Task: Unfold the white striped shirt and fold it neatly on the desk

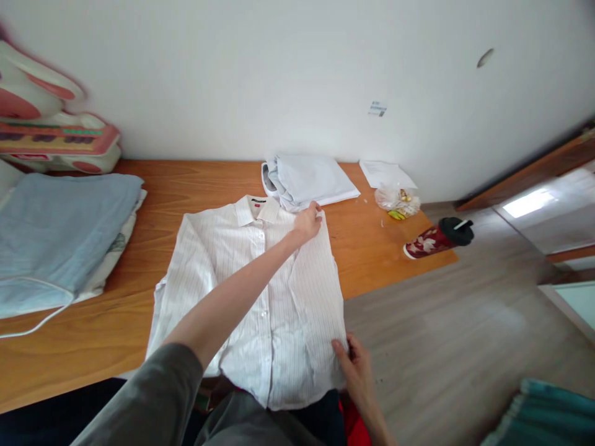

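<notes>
Nearest, at the table's (139,204) front edge: pinching the shirt's (251,291) lower right corner with the right hand (356,365), thumb on top of the cloth and the other fingers curled under the hem, only partly in view. Probably gripped there because the hem overhangs the edge and would otherwise sag.

Further out: reaching with the left hand (307,223), arm stretched diagonally across the shirt front, to the far right shoulder beside the collar. Fingers closed tight on a fold of cloth there, nothing else in the grip. Holding both ends of one side edge this way seems meant to keep that edge straight and taut.

As for the shirt itself: lying flat on the wood, front up, buttoned, collar away from the body, sleeves apparently tucked beneath and mostly out of sight.

Just beyond the collar, near but not clearly touching it: a folded pale cloth (309,179), set back towards the wall (297,74). To its right, a sheet of paper (385,173) and a small clear bag (397,201), the two touching. Near the table's right corner, a dark red cup (437,238) with a black lid, tipped on its side.

Off to the left, well apart from the shirt: a stack of blue bedding (60,229), and behind it against the wall a pink and white thing (51,136), too blurred to identify.
</notes>
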Demonstrator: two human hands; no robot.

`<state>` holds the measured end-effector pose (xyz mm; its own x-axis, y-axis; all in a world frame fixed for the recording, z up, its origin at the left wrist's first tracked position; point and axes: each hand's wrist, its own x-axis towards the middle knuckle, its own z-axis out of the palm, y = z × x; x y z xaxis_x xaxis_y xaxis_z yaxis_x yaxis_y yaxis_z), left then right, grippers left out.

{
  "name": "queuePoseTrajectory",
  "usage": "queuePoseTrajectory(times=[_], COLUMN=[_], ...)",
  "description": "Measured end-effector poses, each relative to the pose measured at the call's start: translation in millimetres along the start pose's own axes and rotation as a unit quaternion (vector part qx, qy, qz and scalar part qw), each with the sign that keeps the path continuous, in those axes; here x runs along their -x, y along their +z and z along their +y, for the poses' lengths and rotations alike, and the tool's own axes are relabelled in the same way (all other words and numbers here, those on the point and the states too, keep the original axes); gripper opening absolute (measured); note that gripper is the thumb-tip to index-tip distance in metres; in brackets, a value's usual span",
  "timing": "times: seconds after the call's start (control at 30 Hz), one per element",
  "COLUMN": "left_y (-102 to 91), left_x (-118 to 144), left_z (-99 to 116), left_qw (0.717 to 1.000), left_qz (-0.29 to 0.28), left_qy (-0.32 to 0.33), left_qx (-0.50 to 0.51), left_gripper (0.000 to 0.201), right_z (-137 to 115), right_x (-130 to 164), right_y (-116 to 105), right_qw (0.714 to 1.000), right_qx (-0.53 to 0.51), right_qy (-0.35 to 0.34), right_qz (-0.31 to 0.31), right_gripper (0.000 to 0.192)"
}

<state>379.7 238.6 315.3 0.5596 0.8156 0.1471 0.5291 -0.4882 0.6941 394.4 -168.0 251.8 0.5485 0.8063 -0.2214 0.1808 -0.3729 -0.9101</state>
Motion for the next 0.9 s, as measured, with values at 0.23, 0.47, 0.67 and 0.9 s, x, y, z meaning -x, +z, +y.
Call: queuePoseTrajectory(times=[0.23, 0.47, 0.67, 0.9], left_y=[5.5, -54.8, -101.3, -76.0], left_x=[-0.7, 99.7, 360.3, 506.0], left_z=[3.3, 23.5, -33.6, -142.8], left_qw=[1.000, 0.942, 0.745, 0.803], left_qz=[-0.005, 0.177, 0.591, 0.406], left_qy=[-0.004, 0.054, -0.072, -0.361], left_qx=[0.019, 0.279, 0.301, 0.245], left_gripper=[0.027, 0.029, 0.011, 0.068], right_z=[22.4, 45.5, 54.2, 14.0], right_x=[3.8, 14.5, 12.7, -11.2], right_y=[1.3, -16.9, -40.1, -70.1], right_qw=[0.992, 0.992, 0.980, 0.934], right_qx=[0.076, -0.108, -0.080, 0.069], right_qy=[-0.056, 0.057, 0.144, 0.189], right_qz=[0.082, 0.002, -0.112, -0.296], right_gripper=[0.029, 0.055, 0.059, 0.054])
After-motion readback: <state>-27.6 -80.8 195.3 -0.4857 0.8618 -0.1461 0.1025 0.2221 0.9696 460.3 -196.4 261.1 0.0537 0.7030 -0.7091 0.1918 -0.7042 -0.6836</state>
